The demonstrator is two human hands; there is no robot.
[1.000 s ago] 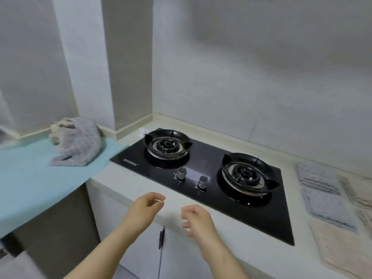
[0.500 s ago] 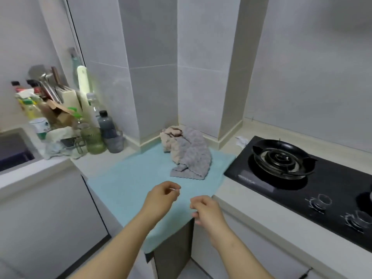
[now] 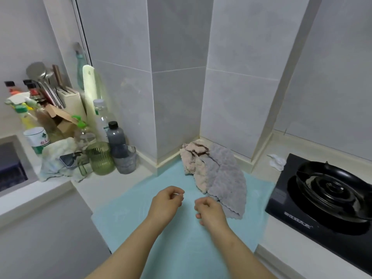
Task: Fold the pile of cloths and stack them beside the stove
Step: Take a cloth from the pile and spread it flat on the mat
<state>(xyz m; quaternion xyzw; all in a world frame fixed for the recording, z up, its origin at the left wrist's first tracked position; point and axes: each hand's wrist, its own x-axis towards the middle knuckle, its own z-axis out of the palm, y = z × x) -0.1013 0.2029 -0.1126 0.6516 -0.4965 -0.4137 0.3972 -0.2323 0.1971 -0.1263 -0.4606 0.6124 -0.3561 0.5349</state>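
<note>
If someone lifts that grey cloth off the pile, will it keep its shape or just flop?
The grey cloth would probably flop: it already lies crumpled and draped over the beige cloth. Its fluffy, ridged weave suggests it is light and unlikely to slip from the fingers. Lifting it may drag the beige one along.

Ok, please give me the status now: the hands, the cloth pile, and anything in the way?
Left hand and right hand empty, fingers loosely curled, above the blue mat. Cloth pile unfolded by the wall corner, untouched. Nothing in the way.
</note>
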